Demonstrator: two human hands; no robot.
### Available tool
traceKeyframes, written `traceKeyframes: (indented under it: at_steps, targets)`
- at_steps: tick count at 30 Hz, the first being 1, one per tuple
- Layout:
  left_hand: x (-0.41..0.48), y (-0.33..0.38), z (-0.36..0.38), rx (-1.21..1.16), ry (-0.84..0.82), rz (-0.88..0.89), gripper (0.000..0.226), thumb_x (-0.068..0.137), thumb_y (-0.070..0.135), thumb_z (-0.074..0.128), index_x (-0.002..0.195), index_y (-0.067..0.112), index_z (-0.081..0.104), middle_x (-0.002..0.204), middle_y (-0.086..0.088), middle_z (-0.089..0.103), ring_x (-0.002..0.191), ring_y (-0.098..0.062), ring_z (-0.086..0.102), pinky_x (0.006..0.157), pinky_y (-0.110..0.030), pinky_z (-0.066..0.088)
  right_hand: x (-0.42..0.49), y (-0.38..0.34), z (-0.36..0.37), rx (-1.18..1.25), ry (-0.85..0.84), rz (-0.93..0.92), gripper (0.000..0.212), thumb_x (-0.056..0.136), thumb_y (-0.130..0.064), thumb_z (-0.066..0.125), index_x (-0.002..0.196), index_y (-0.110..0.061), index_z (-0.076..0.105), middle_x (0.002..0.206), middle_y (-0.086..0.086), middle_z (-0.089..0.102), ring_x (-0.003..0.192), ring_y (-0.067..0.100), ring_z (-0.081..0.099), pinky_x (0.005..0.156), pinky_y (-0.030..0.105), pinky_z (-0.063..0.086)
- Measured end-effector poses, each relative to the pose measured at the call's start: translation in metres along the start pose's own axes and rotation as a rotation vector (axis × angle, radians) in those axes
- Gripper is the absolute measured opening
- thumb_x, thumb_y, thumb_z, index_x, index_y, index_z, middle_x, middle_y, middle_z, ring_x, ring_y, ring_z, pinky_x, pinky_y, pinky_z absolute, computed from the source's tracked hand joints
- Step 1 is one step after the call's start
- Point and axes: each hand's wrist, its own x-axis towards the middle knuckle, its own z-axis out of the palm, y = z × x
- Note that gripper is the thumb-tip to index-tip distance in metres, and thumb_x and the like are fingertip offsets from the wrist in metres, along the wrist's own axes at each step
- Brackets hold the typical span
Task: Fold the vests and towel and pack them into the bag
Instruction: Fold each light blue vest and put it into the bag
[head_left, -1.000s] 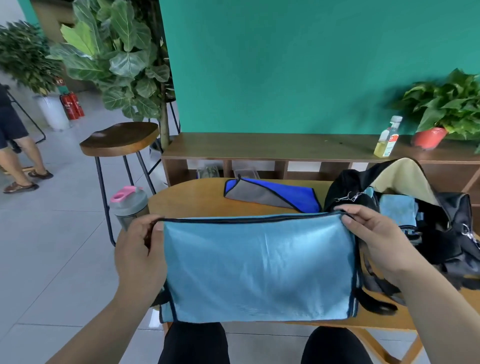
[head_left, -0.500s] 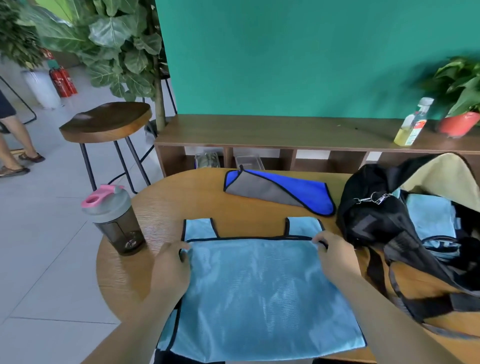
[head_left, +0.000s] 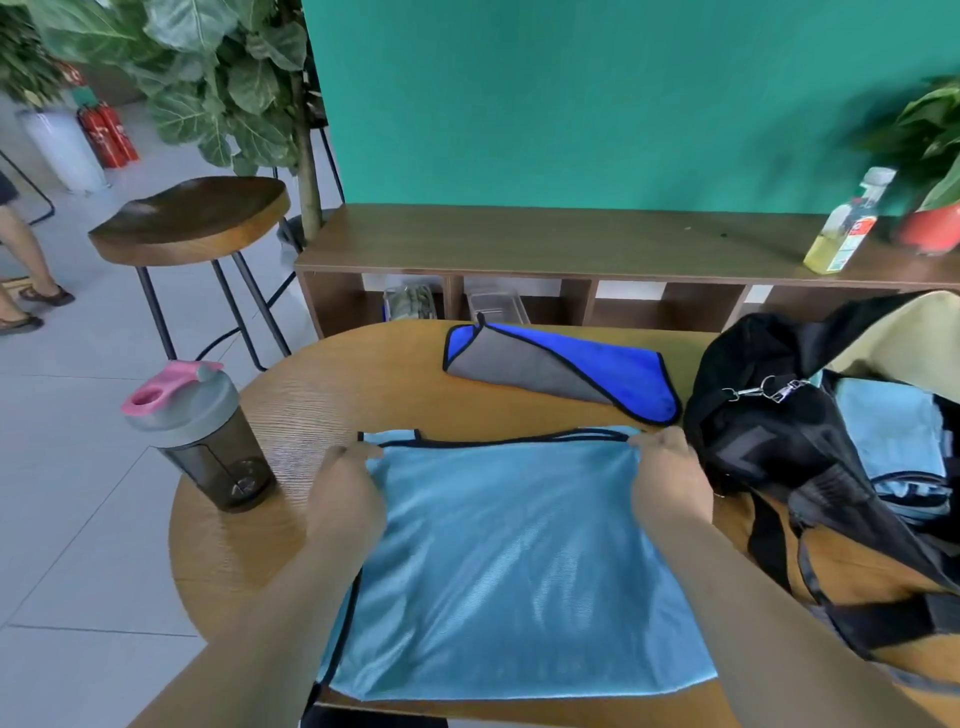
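Head view: the left hand (head_left: 345, 483) and right hand (head_left: 670, 478) each pinch a top corner of the vest (head_left: 519, 561), probably to hold it taut and flat on the desk (head_left: 311, 395) for a clean fold. The bag (head_left: 769, 447) gapes open just beside it, and a second vest (head_left: 888, 431) already lies inside. That makes two vests, one bag and one towel (head_left: 561, 369) — the towel waits behind, half folded.
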Motion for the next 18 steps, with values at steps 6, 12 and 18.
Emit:
traceKeyframes:
  at_steps: [6,12,18]
  targets:
    - [-0.011,-0.016,0.022,-0.002,0.067,0.087,0.066,0.085,-0.019,0.05,0.144,0.01,0.059,0.127,-0.005,0.052,0.087,-0.025,0.06,0.076,-0.038,0.056,-0.001,0.019,0.027,0.053,0.096,-0.032,0.066,0.089,0.01,0.049,0.147,-0.02,0.056,0.134,0.001,0.046,0.118,0.025,0.044,0.095,0.039,0.049]
    - [-0.009,-0.012,0.01,-0.076,0.12,0.106,0.053,0.095,-0.013,0.048,0.139,0.011,0.064,0.129,0.0,0.054,0.085,-0.018,0.06,0.075,-0.028,0.049,-0.002,0.016,0.018,0.121,0.167,-0.03,0.07,0.085,0.015,0.045,0.144,-0.019,0.061,0.132,0.0,0.05,0.118,0.025,0.048,0.092,0.038,0.048]
    - [0.003,0.0,0.003,-0.038,0.146,0.098,0.055,0.094,-0.012,0.048,0.136,0.017,0.067,0.123,0.004,0.054,0.085,-0.016,0.055,0.072,-0.029,0.045,0.014,0.004,0.01,0.124,0.258,-0.061,0.066,0.085,0.014,0.044,0.138,-0.019,0.064,0.127,0.007,0.054,0.114,0.032,0.054,0.086,0.043,0.053]
